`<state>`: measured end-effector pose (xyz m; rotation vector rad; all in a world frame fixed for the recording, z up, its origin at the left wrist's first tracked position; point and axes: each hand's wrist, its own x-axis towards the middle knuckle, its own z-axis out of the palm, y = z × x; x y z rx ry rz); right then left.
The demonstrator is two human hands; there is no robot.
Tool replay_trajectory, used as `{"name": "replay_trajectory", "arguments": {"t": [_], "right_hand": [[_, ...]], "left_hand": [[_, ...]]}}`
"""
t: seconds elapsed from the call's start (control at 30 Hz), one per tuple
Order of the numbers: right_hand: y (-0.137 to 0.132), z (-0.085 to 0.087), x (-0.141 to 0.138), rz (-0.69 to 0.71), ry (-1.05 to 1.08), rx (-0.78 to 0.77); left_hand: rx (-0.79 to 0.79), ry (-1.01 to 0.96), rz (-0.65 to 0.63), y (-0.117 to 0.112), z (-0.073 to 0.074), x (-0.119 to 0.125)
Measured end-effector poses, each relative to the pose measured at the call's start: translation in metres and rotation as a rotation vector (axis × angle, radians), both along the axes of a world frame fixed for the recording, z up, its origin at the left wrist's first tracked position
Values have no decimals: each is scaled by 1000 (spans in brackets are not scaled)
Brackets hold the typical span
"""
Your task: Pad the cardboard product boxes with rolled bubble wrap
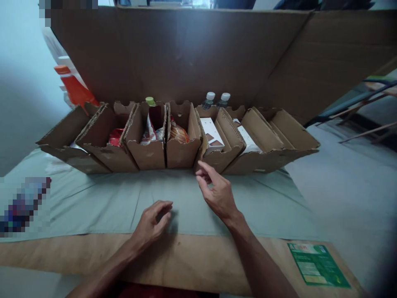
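My left hand [155,219] hovers low over the green cloth [108,203] near its front edge, fingers loosely curved with a gap to the thumb and nothing between them. My right hand [217,190] is raised just in front of a row of cardboard bins, its fingers half bent and apart from the thumb, holding nothing visible. Nearest its fingertips is the bin [223,161] with a white box [211,134] in it. Left of that stands a bin [182,154] containing a clear packet of brownish food [179,133].
Other bins hold a red packet [116,136], a red-and-white packet [150,128] and a white item [248,138]. Behind stand an orange bottle [76,89], two white-capped bottles [209,99] and a tall cardboard panel [173,49]. A green leaflet [319,265] lies on the wooden edge.
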<state>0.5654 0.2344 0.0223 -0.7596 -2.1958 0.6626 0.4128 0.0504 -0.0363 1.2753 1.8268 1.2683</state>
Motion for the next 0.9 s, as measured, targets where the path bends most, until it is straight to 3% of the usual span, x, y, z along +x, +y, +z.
{"name": "replay_trajectory", "arguments": {"t": [0.1, 0.23, 0.33, 0.4, 0.53, 0.63, 0.73, 0.8, 0.9], "right_hand": [[7, 32, -44, -10, -179, 55], [15, 64, -93, -124, -615, 88], [11, 72, -106, -198, -727, 103], [-2, 70, -100, -211, -721, 110], [-53, 56, -49, -173, -591, 132], [-94, 50, 17, -58, -356, 209], [-114, 50, 88, 11, -215, 273], [-116, 47, 129, -41, -169, 250], [-113, 28, 171, -269, -3, 100]], "left_hand": [[-53, -20, 65, -32, 1, -6], [-68, -19, 127, -50, 6, -12], [-36, -26, 127, -55, 6, -15], [-14, -36, 114, -57, 6, -16], [16, -37, 126, -64, 8, -17], [14, -16, 141, -69, 13, -20], [39, -1, 173, -69, 16, -21], [72, 8, 208, -65, 17, -19], [153, 17, 168, -54, 15, -9]]}}
